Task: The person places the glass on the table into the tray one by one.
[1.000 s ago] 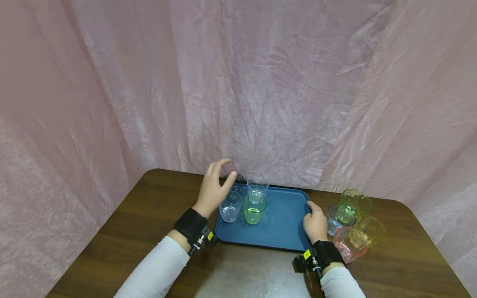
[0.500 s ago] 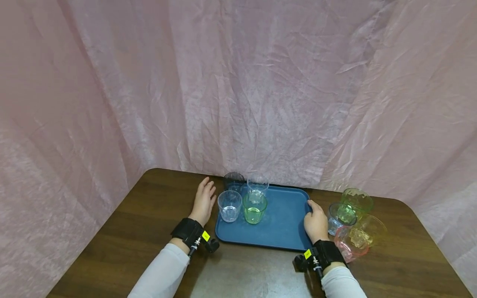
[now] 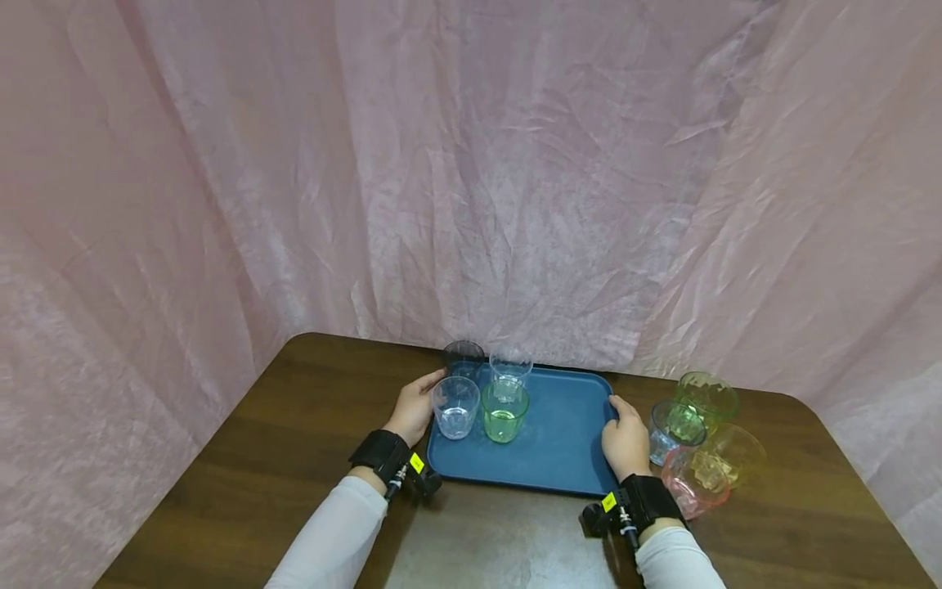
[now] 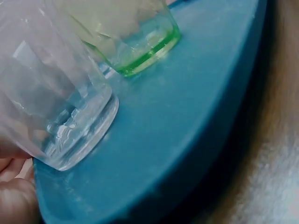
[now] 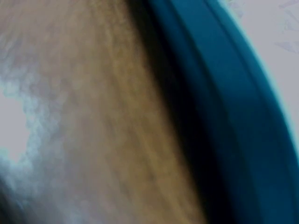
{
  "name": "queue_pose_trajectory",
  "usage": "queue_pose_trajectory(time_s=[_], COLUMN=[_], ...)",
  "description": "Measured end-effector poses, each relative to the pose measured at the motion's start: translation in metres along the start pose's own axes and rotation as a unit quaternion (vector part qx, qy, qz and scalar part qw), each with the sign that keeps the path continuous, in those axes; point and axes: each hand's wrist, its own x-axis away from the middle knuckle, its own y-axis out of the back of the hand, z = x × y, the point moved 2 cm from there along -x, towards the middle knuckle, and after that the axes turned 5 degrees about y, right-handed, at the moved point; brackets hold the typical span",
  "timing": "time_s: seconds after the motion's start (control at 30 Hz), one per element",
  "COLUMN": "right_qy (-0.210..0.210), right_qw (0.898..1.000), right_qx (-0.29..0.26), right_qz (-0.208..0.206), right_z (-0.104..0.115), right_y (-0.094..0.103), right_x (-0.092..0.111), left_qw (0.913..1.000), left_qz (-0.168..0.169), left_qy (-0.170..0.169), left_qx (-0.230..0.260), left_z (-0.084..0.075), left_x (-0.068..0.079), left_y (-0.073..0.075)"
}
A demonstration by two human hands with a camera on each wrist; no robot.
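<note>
A blue tray lies on the table with several tumblers on its left half. Its left edge is gripped by my left hand, right beside a clear tumbler. In the left wrist view, the fingers are partly hidden behind that tumbler at the tray's rim. Next to it stands a green tumbler, with another clear tumbler behind it and a dark grey tumbler at the back left. My right hand holds the tray's right edge; only the tray and tabletop show in the right wrist view.
Right of the tray, close to my right hand, stand a blue-grey tumbler, a green one, a yellow one and a pink one. A pink curtain hangs behind the brown table.
My left hand has come down from over the back-left tumblers, passed left of the tray, then moved in to its left edge. The right hand stays on the right edge.
</note>
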Motion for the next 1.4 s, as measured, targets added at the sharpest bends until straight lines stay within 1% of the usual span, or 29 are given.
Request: queue_pose_trajectory(time_s=[0.17,0.33,0.43,0.63,0.8,0.9,1.0,1.1,1.17,1.23,1.27,1.4], right_qy=[-0.003,-0.005,-0.006,-0.011,-0.018,-0.013,0.0,0.005,0.0,-0.002,-0.001,0.008], right_qw=[1.0,1.0,1.0,1.0,0.999,0.999,0.999,0.998,0.998,0.997,0.997,0.994], right_qx=[0.0,0.003,0.004,0.008,0.017,0.026,0.032,0.028,0.021,0.021,0.023,0.054], right_qz=[0.005,0.006,0.007,0.01,0.033,0.044,0.044,0.055,0.065,0.074,0.076,0.092], right_z=[0.003,0.004,0.004,0.006,0.011,0.016,0.025,0.038,0.05,0.061,0.065,0.077], right_y=[0.002,0.002,0.002,0.004,0.007,0.008,0.012,0.022,0.033,0.047,0.054,0.088], right_x=[-0.001,0.0,0.0,0.001,-0.001,-0.002,-0.005,-0.009,-0.014,-0.023,-0.028,-0.051], left_qw=[0.9991,0.9978,0.9974,0.9984,0.9982,0.9982,0.9981,0.9981,0.998,0.9982,0.9982,0.998], left_qz=[-0.012,-0.022,-0.024,-0.022,-0.027,-0.028,-0.027,-0.024,-0.022,-0.022,-0.022,-0.027], left_qy=[-0.005,-0.006,-0.01,-0.009,-0.005,-0.003,-0.005,-0.003,-0.002,-0.002,-0.001,-0.011], left_qx=[-0.04,-0.062,-0.067,-0.052,-0.053,-0.053,-0.056,-0.057,-0.059,-0.056,-0.056,-0.056], left_z=[0.002,0.004,0.002,0.004,0.005,0.004,0.003,0.003,0.002,0.003,-0.001,0.003], left_x=[-0.004,-0.005,-0.004,-0.002,-0.001,0.001,0.003,0.005,0.006,0.006,0.008,0.005], left_y=[0.001,0.001,0.0,-0.001,-0.003,-0.005,-0.008,-0.009,-0.009,-0.008,-0.008,-0.005])
